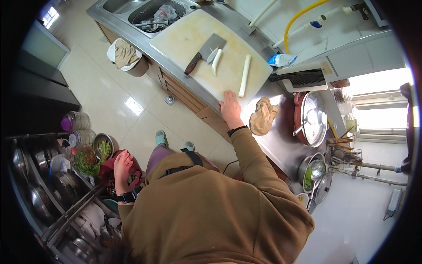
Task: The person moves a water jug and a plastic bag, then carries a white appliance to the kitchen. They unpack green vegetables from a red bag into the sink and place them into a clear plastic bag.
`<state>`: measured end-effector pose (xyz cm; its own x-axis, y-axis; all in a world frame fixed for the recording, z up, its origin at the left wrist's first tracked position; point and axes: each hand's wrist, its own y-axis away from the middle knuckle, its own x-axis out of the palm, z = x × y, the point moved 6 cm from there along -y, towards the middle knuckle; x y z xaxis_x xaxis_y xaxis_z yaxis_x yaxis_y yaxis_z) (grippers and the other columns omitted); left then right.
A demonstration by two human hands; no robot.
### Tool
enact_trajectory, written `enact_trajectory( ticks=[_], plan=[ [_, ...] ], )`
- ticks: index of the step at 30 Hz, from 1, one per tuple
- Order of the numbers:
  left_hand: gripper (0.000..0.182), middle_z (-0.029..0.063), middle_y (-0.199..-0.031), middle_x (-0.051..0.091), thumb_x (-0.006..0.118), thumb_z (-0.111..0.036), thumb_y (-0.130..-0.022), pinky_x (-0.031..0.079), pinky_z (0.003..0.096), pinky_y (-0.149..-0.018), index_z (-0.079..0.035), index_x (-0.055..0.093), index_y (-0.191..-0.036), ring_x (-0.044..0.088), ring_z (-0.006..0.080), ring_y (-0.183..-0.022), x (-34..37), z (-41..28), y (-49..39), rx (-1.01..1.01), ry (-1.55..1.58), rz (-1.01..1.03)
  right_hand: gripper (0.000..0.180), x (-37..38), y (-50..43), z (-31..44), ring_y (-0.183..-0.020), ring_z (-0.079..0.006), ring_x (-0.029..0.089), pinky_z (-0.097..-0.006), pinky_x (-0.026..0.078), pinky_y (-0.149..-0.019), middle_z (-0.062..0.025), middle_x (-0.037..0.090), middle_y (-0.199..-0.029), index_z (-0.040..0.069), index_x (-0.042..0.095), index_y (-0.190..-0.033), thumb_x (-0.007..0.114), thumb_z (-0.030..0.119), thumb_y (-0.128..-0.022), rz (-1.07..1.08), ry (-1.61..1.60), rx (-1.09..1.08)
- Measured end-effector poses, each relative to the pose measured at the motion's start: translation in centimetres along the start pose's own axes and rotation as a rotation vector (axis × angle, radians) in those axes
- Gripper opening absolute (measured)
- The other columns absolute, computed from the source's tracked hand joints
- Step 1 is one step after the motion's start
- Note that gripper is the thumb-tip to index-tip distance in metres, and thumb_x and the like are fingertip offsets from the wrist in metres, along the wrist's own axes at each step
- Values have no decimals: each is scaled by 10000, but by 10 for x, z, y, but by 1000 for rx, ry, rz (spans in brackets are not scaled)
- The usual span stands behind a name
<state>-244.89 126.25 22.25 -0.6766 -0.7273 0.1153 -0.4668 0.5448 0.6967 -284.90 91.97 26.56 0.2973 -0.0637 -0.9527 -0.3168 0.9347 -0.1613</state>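
Note:
My right hand point(231, 109) rests on the near corner of a white plastic cutting board point(184, 36), fingers extended, holding nothing. Just beyond its fingertips lies a long white scallion or leek stalk point(245, 76). A cleaver point(207, 49) with a dark wooden handle lies flat on the board, with a shorter cut white stalk piece point(216, 62) beside its blade. To the right of my right hand is a crumpled tan cloth point(263, 117). At my left side, my left hand point(123, 164) hangs above a dark red bag point(107, 170), fingers loosely curled with nothing seen in them.
A red pan with a glass lid point(315, 118) and a pot with a skimmer point(306, 173) stand along the counter. A sink point(156, 15) is beyond the board. On the floor is a bin point(136, 67); pot racks point(62, 211) and a bowl of greens point(105, 147) are at left.

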Motion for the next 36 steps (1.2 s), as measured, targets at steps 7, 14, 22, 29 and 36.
enact_trajectory(
  ticks=[7,14,22,29,36],
  plan=[
    [270,25,-926,597,563,-236,-903,466,243,-659,-41,540,-1088,598,135,-805,-8,39,26,-27,117,-45,469,-3,16,-24,-1170,-341,451,-385,433,-921,-158,501,-1231,21,489,-1143,663,178,-736,9,-36,-15],
    [250,8,-849,577,580,-247,-896,463,239,-606,-60,547,-1058,599,133,-760,-50,84,50,-40,253,-219,525,3,14,-30,-1203,-349,440,-396,422,-940,-196,480,-1279,20,470,-1226,628,222,-767,101,25,-54],
    [198,-5,-806,565,585,-245,-879,459,236,-602,-78,548,-979,583,108,-724,-94,149,58,-73,377,-361,530,9,10,-27,-1206,-353,435,-398,374,-983,-215,473,-1287,3,479,-1245,602,293,-818,187,176,-155],
    [210,22,-815,564,580,-220,-874,440,178,-504,-65,528,-1007,555,83,-664,-142,190,40,-189,526,-459,383,-10,-3,50,-973,-361,595,-412,454,-867,-202,633,-1039,-6,623,-1065,545,302,-851,258,161,-38],
    [191,-4,-854,584,567,-240,-887,453,171,-539,-97,568,-1013,566,60,-706,-210,202,19,-329,511,-511,226,76,14,228,-772,-263,658,-327,509,-702,-156,669,-863,21,653,-982,579,193,-856,546,-82,-333]
  ],
)
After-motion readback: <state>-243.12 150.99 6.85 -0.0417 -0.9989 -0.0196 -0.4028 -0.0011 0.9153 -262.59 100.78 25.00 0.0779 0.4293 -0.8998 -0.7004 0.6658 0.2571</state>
